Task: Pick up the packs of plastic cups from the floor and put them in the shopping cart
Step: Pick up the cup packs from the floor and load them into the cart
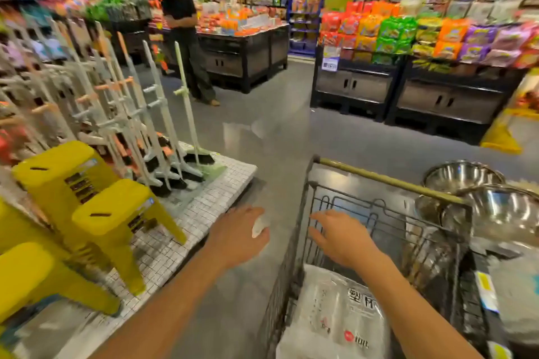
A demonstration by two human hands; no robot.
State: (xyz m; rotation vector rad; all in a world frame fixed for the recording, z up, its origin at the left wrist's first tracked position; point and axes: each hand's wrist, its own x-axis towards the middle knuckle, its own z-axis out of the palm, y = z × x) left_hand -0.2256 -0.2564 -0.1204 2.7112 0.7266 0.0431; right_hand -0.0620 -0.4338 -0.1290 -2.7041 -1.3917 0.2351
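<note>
Releasing a pack into the cart, reaching for the next.
A pack of plastic cups (335, 315) is lying in the shopping cart (294, 242) beneath the open right hand (341, 237); the left hand (236, 234), just left, is curling around something small and white (259, 226); no floor packs are showing, so looking down first seems wise.

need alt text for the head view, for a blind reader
Two bare hands reach forward in a shop aisle: the right hand is over a wire shopping cart holding a pack of plastic cups, the left hand over the grey floor. Yellow stools stand left.
</note>
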